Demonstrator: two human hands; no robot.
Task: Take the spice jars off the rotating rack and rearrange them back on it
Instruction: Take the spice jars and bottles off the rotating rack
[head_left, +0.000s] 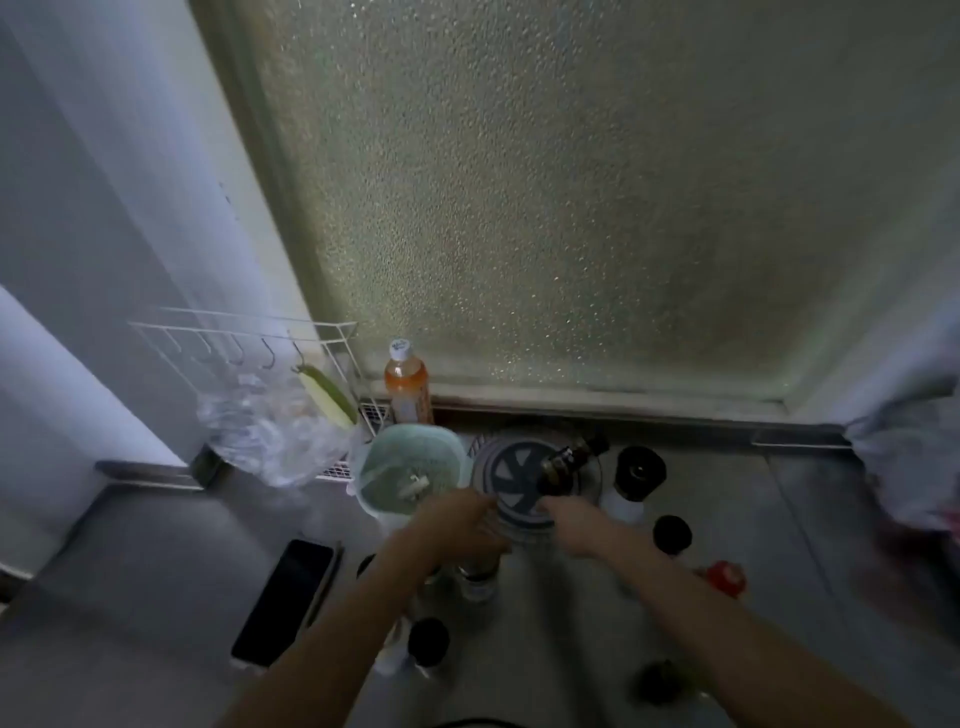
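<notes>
The round rotating rack (511, 486), white with dark spokes, stands on the steel counter below the window. My right hand (574, 525) reaches over its front edge, fingers closed on the base of a dark jar (563, 462) that tilts over the rack. My left hand (457, 525) is at the rack's left front edge, closed over the top of a clear jar (477, 579); the blur hides the grip. Loose black-lidded jars (640, 470) (671, 534) (428, 642) and a red-lidded jar (724, 577) stand around on the counter.
A pale green basket (410, 470) touches the rack's left side. Behind it stand an orange drink bottle (408, 387), a white wire shelf (249, 338) and a crumpled plastic bag (265, 434). A black phone (283, 603) lies at the left front. Frosted glass fills the back.
</notes>
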